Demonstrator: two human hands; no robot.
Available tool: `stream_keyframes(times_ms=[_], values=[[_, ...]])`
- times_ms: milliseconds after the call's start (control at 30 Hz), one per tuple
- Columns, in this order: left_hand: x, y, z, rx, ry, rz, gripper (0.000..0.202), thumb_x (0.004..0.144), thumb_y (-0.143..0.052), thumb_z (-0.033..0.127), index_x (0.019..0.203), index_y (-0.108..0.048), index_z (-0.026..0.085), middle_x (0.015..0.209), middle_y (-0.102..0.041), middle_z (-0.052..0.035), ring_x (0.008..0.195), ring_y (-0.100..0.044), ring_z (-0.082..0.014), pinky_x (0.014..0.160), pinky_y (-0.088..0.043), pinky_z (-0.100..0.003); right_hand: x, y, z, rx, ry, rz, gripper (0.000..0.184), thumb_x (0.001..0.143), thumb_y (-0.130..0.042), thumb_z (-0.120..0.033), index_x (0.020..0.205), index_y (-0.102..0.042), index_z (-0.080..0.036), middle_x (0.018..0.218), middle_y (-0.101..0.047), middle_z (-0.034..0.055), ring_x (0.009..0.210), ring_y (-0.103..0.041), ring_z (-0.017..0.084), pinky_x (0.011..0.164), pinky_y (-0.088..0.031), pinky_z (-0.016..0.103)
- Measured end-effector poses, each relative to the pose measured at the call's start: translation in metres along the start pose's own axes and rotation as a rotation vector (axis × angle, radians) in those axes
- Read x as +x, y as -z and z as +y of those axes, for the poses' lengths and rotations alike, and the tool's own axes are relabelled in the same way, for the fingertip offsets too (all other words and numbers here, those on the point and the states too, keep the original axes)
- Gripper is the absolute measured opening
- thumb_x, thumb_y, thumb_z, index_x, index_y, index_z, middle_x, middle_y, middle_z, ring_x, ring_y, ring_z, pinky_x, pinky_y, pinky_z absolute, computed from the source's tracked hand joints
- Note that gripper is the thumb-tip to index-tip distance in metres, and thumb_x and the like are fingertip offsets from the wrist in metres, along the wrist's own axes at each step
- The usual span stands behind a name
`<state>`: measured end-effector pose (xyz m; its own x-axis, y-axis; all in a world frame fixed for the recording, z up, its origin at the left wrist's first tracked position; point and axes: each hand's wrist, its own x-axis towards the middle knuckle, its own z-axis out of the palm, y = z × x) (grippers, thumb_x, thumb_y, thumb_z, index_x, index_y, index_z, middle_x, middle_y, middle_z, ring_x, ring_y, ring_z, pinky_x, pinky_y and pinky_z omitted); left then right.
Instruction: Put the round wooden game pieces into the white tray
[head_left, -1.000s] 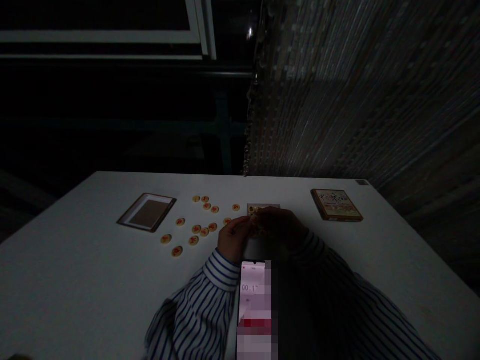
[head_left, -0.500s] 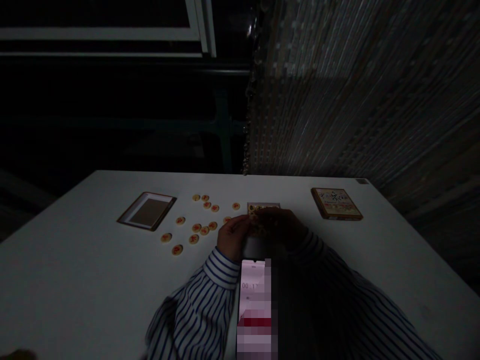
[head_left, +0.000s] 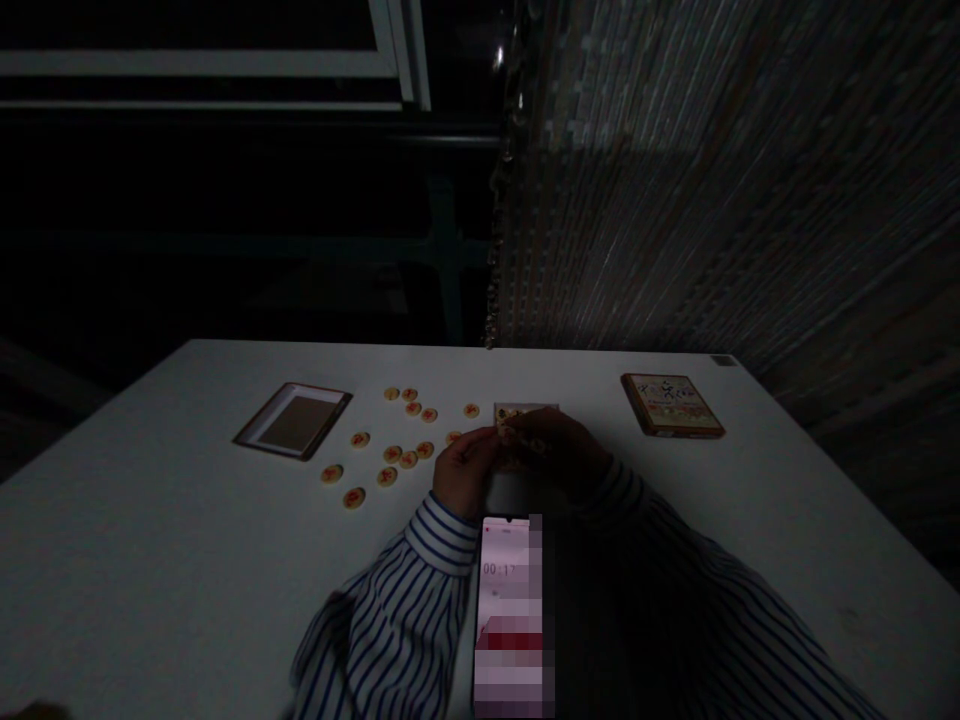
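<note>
Dim light covers a white table where several round Chinese chess pieces (head_left: 387,476) with red characters lie scattered left of centre. In the middle is a shallow box (head_left: 527,408) with dark-marked pieces inside; my hands hide much of it. My left hand (head_left: 463,472) is closed at the box's left side, fingers pressed together against its edge. Over the box, my right hand (head_left: 559,450) is curled in deep shadow, its fingertips among the pieces close to the left fingertips. What those right fingers pinch is hidden.
An open box lid (head_left: 296,422) lies at the left, and a closed, printed box (head_left: 673,405) at the right. A lit phone (head_left: 506,580) showing a timer lies between my forearms. Behind the table's far edge hangs a bead curtain (head_left: 600,250).
My right hand has shifted slightly over the box, its fingers moving among the pieces. The left hand stays at the box, and the scattered pieces lie as before.
</note>
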<state>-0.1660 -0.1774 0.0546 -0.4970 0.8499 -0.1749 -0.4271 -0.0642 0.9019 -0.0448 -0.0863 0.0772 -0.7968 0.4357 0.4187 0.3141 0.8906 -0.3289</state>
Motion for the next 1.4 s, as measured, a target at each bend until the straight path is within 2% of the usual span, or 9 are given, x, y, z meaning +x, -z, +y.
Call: stream_keyframes(times_ms=[200,367,533,700,833,1033,1400], values=[[0.002,0.001,-0.001,-0.016,0.004,0.017,0.027,0.057,-0.07,0.029,0.079,-0.065,0.015,0.075,-0.068,-0.0039,0.07,-0.063,-0.0149,0.071,-0.05,-0.029,0.007,0.019,-0.012,-0.188,0.002,-0.113,0.025,0.078,-0.048,-0.037,0.085,-0.064,-0.019,0.079,-0.068,0.0051,0.069,-0.059,0.016,0.06,-0.04,0.025],[0.001,0.004,0.007,0.282,-0.174,0.128,0.016,0.061,-0.065,0.026,0.072,-0.066,0.014,0.071,-0.067,-0.0042,0.069,-0.062,-0.0146,0.068,-0.049,-0.026,0.004,0.03,-0.007,-0.279,-0.024,-0.105,0.028,0.076,-0.049,-0.04,0.088,-0.063,-0.019,0.082,-0.067,0.0061,0.071,-0.058,0.016,0.06,-0.036,0.025],[0.001,0.009,0.008,0.468,-0.293,0.137,0.012,0.063,-0.061,0.024,0.071,-0.065,0.015,0.07,-0.067,-0.0042,0.067,-0.061,-0.0143,0.066,-0.049,-0.025,-0.005,0.035,0.008,-0.271,-0.121,-0.147,0.029,0.078,-0.046,-0.039,0.093,-0.063,-0.02,0.082,-0.066,0.0056,0.071,-0.058,0.015,0.062,-0.038,0.024],[0.005,0.014,-0.003,0.545,-0.333,0.086,0.019,0.064,-0.062,0.029,0.077,-0.066,0.016,0.074,-0.066,-0.005,0.071,-0.061,-0.0161,0.068,-0.049,-0.027,-0.008,0.043,0.012,-0.274,-0.195,-0.326,0.025,0.073,-0.052,-0.032,0.091,-0.064,-0.02,0.085,-0.067,0.0062,0.076,-0.059,0.016,0.066,-0.04,0.026],[0.006,0.014,-0.006,0.533,-0.313,0.071,0.02,0.063,-0.063,0.03,0.077,-0.067,0.017,0.074,-0.066,-0.0047,0.074,-0.061,-0.0173,0.07,-0.049,-0.029,-0.007,0.04,0.014,-0.207,-0.165,-0.42,0.02,0.069,-0.058,-0.031,0.085,-0.065,-0.022,0.091,-0.066,0.005,0.082,-0.059,0.017,0.068,-0.042,0.025],[0.005,0.015,-0.005,0.593,-0.328,0.062,0.019,0.065,-0.061,0.029,0.079,-0.067,0.017,0.075,-0.066,-0.005,0.071,-0.061,-0.0163,0.069,-0.049,-0.029,-0.008,0.028,0.017,-0.261,-0.213,-0.51,0.026,0.072,-0.055,-0.039,0.087,-0.066,-0.021,0.092,-0.065,0.0066,0.077,-0.06,0.017,0.062,-0.043,0.024],[0.006,0.016,-0.007,0.597,-0.357,0.051,0.017,0.066,-0.06,0.028,0.079,-0.067,0.018,0.079,-0.065,-0.0052,0.076,-0.06,-0.017,0.076,-0.047,-0.031,-0.009,0.025,0.018,-0.294,-0.16,-0.568,0.027,0.076,-0.049,-0.042,0.084,-0.066,-0.022,0.09,-0.064,0.0068,0.075,-0.06,0.017,0.059,-0.042,0.024]])
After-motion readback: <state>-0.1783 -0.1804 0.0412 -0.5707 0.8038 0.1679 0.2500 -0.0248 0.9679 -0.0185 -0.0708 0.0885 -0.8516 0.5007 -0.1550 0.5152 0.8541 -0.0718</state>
